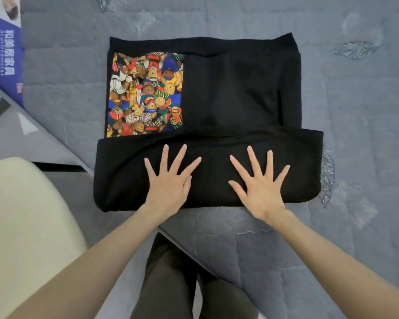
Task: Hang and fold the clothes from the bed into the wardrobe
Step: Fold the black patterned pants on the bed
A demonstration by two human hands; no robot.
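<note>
A black garment (235,95) with a colourful teddy-bear print panel (145,93) lies partly folded on the grey quilted bed (355,134). Its near part is folded over into a thick band across the front. My left hand (171,180) lies flat on that band, fingers spread and straight. My right hand (260,185) presses flat beside it, fingers spread as well. Neither hand grips the cloth. The wardrobe is out of view.
A cream-coloured rounded chair or cushion (28,226) stands at the lower left beside the bed. A blue printed box or bag (5,58) sits at the upper left edge. The bed's corner points toward my legs (182,284) on the grey floor.
</note>
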